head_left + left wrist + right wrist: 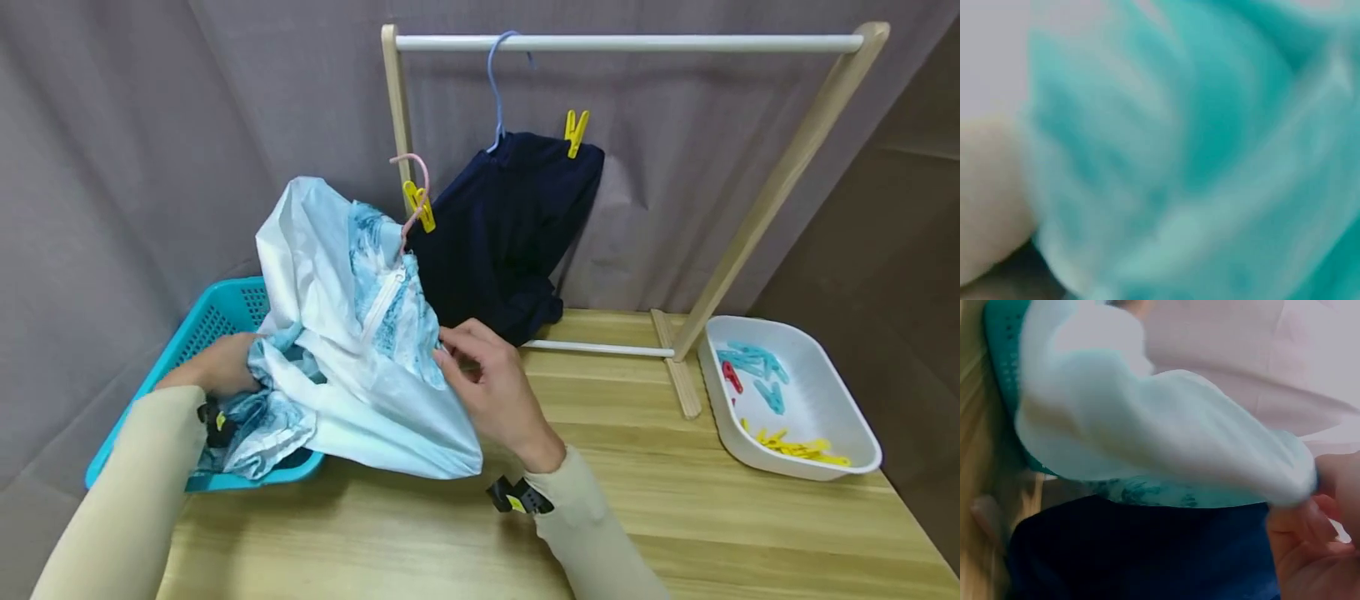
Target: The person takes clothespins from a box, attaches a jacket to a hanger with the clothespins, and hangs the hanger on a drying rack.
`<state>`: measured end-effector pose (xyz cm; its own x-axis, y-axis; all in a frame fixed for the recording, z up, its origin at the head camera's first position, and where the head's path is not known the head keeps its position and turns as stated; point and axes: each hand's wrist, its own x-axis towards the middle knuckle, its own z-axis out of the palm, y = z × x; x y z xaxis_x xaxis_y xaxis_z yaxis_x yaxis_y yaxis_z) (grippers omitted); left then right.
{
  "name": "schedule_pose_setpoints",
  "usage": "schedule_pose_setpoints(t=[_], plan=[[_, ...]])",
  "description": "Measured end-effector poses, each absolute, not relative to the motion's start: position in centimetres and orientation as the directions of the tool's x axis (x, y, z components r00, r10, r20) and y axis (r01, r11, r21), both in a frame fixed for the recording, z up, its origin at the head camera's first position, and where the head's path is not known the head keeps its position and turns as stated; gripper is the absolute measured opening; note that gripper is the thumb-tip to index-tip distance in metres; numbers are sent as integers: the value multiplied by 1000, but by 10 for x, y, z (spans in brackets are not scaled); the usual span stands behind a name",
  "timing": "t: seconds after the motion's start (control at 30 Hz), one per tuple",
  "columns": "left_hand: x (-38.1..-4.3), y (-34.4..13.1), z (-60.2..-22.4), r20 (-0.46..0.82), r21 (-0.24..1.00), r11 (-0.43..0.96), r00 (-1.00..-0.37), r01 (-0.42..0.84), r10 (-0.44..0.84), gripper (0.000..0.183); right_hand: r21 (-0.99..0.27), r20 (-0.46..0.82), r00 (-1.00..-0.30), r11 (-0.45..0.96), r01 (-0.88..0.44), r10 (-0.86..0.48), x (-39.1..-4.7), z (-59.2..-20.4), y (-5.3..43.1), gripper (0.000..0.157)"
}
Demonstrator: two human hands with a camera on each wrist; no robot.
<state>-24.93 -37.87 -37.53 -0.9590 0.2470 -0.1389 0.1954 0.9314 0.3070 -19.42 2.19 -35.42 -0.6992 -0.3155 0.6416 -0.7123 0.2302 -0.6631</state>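
Note:
A pale blue-and-white garment (352,375) with teal patterning and a white zip hangs bunched between my hands, a pink hanger (420,187) sticking up at its patterned waist. My right hand (495,392) pinches the patterned edge between thumb and fingers; in the right wrist view the cloth's edge meets those fingertips (1300,528). On the other side my left hand (228,364) reaches into the folds over the turquoise basket (176,362). Its fingers are hidden by cloth, so I cannot tell whether they grip it. Blurred teal cloth (1147,156) fills most of the left wrist view.
Behind, dark navy clothing (487,242) hangs on a blue hanger (497,92) from the rack's white rail (637,43), with yellow clothespins (576,133) on it. A white tray (840,400) of blue, red and yellow clothespins stands right on the wooden table (675,517).

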Motion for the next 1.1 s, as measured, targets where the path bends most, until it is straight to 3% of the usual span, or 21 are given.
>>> schedule_pose_setpoints(t=[0.13,0.23,0.33,0.47,0.53,0.67,0.87,1.0,1.1], plan=[[-227,-364,-318,105,219,954,-977,206,187,54,-578,699,-634,260,-774,-332,-191,-354,21,31],[-201,-340,-273,301,129,971,-941,199,153,63,-539,712,-608,281,-794,-351,-186,-349,23,32],[-179,-311,-242,516,22,973,-837,229,185,68,-499,731,-575,286,-818,-367,-180,-341,28,32],[-158,-284,-223,717,-66,932,-633,355,292,59,-462,772,-529,262,-847,-352,-171,-329,41,31],[-150,-277,-220,770,-61,889,-545,455,331,54,-447,789,-511,251,-858,-342,-166,-321,51,31],[-137,-266,-224,827,32,775,-453,631,334,45,-401,816,-466,247,-882,-341,-158,-307,80,34],[-123,-220,-255,976,147,540,-210,829,57,21,-398,846,-474,303,-866,-244,-146,-297,134,36],[-113,-182,-272,989,133,410,-92,902,-120,13,-427,865,-489,341,-837,-116,-138,-296,166,25],[-124,-181,-294,971,66,305,9,950,-238,14,-414,891,-452,327,-850,-47,-137,-297,158,17]])
